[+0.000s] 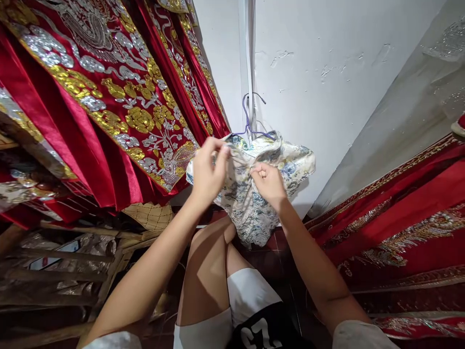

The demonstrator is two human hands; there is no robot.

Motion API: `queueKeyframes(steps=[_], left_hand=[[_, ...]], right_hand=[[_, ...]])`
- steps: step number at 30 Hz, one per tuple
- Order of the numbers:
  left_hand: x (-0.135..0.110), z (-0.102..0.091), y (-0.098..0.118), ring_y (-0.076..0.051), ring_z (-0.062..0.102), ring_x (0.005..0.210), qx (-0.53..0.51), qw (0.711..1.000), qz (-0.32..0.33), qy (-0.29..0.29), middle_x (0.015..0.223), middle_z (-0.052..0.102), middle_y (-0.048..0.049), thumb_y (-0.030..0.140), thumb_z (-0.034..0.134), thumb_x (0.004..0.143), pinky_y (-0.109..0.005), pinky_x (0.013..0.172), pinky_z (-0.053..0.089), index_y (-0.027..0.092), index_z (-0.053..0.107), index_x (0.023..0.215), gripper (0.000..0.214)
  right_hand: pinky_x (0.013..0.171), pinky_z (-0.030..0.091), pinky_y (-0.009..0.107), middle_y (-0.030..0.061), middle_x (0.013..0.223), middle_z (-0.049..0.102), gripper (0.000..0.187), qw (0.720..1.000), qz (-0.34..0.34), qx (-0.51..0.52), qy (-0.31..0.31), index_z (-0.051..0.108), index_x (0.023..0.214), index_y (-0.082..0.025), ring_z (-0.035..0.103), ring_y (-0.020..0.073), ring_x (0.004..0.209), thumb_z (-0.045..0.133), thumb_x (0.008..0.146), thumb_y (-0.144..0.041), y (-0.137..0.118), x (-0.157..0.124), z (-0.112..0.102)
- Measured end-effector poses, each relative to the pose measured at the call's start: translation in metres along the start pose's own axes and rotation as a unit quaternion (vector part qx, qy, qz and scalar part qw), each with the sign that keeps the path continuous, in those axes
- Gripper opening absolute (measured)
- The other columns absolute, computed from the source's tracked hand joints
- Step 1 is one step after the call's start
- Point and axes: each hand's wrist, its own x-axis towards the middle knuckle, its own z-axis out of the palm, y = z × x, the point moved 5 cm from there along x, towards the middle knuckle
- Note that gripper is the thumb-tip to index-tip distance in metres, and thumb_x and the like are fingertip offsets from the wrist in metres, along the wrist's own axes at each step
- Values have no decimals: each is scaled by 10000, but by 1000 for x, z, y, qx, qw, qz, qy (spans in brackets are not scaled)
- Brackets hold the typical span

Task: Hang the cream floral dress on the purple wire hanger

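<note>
A small white garment (250, 194) with a blue and gold print hangs on a purple wire hanger (250, 123) against the white wall. My left hand (208, 167) pinches the cloth at the garment's upper left shoulder. My right hand (268, 182) is closed on the front of the cloth near its middle. Both arms reach forward and up from the bottom of the view. My bare knees (214, 252) and white shorts show below.
Red embroidered garments (109, 106) with gold and silver patterns hang at the left. More red embroidered cloth (399, 228) lies at the right. A white wall (327, 63) stands behind. Wooden slats and wrapped items (54, 261) sit at the lower left.
</note>
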Motion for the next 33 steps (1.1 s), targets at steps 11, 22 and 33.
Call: queueKeyframes(steps=[11, 22, 33], left_hand=[[-104, -23, -157, -103, 499, 578, -259, 829, -470, 157, 594, 508, 25, 315, 627, 862, -250, 601, 459, 179, 471, 704, 261], [-117, 4, -75, -151, 553, 752, -313, 885, -344, -34, 846, 616, -25, 566, 725, 812, -269, 719, 494, 181, 616, 837, 401], [-89, 11, 39, -273, 483, 1381, -181, 953, -89, -226, 1392, 566, -135, 366, 556, 992, -449, 1177, 362, 232, 632, 1185, 247]], right_hand=[[503, 204, 260, -77, 505, 357, 148, 997, 55, 10, -48, 531, 665, -207, 281, 95, 499, 565, 797, -262, 17, -47, -7], [577, 388, 259, 0, 654, 608, 290, 945, 125, -40, -300, 626, 717, -191, 516, 139, 593, 534, 915, -382, 65, -76, 4], [680, 530, 345, 78, 759, 673, 660, 908, 183, 265, -269, 674, 840, -207, 663, 256, 830, 512, 786, -844, 8, -72, 25]])
